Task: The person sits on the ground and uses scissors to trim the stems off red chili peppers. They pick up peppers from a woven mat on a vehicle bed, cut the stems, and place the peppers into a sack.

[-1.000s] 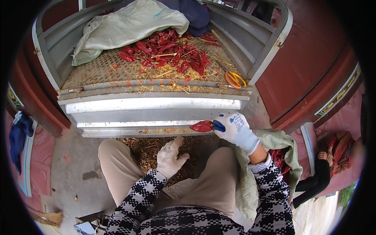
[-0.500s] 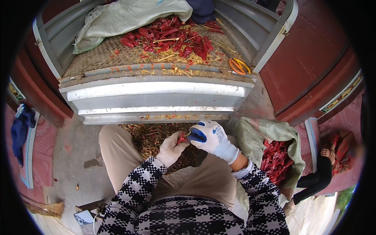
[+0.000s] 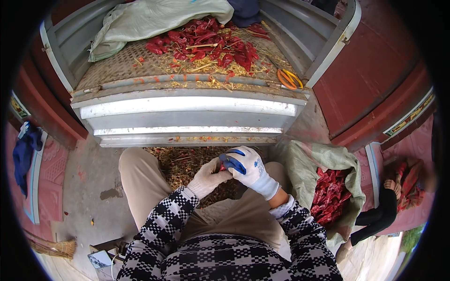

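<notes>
Above my lap, my left hand (image 3: 207, 179) wears a cream knit glove and closes on a dried red chili pepper (image 3: 221, 167). Only a small patch of the pepper shows; the gloved fingers cover the rest. My right hand (image 3: 249, 169), in a white glove with blue-coated fingers, is closed over the pepper's other end and meets the left fingertips. Beneath both hands, stems and plant scraps (image 3: 180, 164) lie between my knees.
Ahead stands a metal cart bed (image 3: 187, 119) bearing a heap of dried red peppers (image 3: 206, 42), a pale sack (image 3: 154, 23) and orange-handled scissors (image 3: 289, 79). An open sack (image 3: 300, 159) of red peppers (image 3: 328, 196) is at my right. Beyond it sits another person (image 3: 382, 206).
My right hand has shifted slightly left and curled over the pepper, hiding its stem. The left hand stays nearly in place.
</notes>
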Available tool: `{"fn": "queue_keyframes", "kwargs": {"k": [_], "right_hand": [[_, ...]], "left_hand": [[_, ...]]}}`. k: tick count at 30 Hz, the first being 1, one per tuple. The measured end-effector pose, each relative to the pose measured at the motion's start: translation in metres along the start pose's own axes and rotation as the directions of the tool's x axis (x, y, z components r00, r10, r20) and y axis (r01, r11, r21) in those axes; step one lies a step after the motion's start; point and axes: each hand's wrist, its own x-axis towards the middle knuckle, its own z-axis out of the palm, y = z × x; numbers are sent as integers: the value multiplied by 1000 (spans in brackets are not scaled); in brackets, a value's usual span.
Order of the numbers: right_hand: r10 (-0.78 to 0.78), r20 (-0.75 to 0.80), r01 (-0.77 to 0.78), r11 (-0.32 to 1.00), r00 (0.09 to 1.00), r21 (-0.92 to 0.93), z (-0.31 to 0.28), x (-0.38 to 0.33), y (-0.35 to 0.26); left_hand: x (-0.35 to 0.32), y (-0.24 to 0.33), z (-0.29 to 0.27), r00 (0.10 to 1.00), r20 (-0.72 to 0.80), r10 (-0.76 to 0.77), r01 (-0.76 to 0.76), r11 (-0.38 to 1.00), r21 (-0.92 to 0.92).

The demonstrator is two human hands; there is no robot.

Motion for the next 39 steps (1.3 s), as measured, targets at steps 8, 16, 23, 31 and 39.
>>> {"fn": "queue_keyframes", "kwargs": {"k": [8, 16, 23, 31, 39], "right_hand": [[73, 97, -100, 948, 993, 302, -6, 4, 13], [603, 280, -535, 296, 747, 791, 7, -6, 25], [654, 376, -289, -242, 656, 926, 12, 4, 36], [502, -26, -494, 858, 865, 139, -62, 68, 49], [382, -169, -418, 825, 909, -381, -67, 190, 51]], "left_hand": [[2, 15, -6, 970, 108, -217, 235, 953, -190], [20, 17, 5, 998, 51, -44, 43, 999, 17], [24, 10, 1, 974, -57, 221, -197, 941, 276], [30, 32, -11, 996, -89, -29, 42, 988, 152], [28, 18, -29, 982, -182, -56, 7, 966, -258]]}}
